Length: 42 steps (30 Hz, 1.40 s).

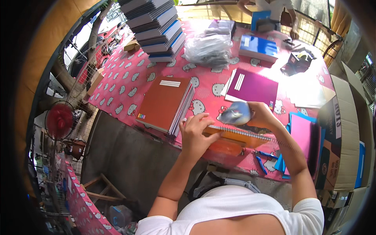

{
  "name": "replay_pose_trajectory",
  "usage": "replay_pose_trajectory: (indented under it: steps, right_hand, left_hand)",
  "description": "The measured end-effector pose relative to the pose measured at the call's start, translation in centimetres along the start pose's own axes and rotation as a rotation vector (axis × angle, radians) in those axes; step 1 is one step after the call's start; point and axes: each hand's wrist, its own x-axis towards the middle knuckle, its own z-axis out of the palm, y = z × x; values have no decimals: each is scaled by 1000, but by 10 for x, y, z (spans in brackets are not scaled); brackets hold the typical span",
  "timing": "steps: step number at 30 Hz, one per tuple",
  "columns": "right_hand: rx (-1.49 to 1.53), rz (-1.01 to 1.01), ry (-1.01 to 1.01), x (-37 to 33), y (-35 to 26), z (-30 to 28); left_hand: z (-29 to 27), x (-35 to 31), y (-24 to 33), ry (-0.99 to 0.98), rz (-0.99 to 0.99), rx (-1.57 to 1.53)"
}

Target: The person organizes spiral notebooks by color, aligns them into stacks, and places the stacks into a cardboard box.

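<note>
My left hand [194,132] grips an orange notebook [239,135] near the left end of its spine, thumb on the near side. The notebook is tilted on the table with its coil-bound edge up. A loose length of spiral coil [288,147] runs out past its right end, in front of my right forearm. My right hand [261,113] is closed around a rounded blue-grey object [236,113], blurred, just above the coil; its kind I cannot make out. Left of my left hand lies a stack of brown spiral notebooks [162,102]. Beyond my right hand lies a purple spiral notebook [252,87].
A tall stack of books [156,31], clear plastic wrapping [209,49], a blue-covered stack [258,47] and a black tape dispenser [299,60] stand farther back. Blue pens [261,164] and pink sheets [301,135] lie right, beside cardboard boxes [344,117]. Another person [274,11] stands across the table.
</note>
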Motion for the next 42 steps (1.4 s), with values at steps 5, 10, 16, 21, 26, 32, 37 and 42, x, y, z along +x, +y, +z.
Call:
replay_pose_trajectory:
  steps: [5,10,16,21,26,32,37,42]
  right_hand:
    - [178,25,-164,16,-18,-1]
    - [219,11,-195,7,10,23]
    - [608,23,-133,7,-10,7]
    - [192,-53,-146,10,-9,20]
    - [582,147,-178,-3,-20,13]
    - [316,-2,-292,21,-35,11]
    - [739,-350,-141,39,-14,30]
    - [301,-33,-204,48,-25,33]
  left_hand:
    - [-4,0,-17,90,-27,-89]
    - [-12,3,-17,157,-80,-279]
    - [-5,-8,-31,-20,-112,-321]
    - [-4,-4,-34,-21,-79,-352]
    - [-8,-1,-34,-64,-140,-340]
    - [0,-3,-45,-65,-139,-442]
    - [5,-13,-64,-35,-303,-703]
    - [11,-20,-70,105,-292,-1016]
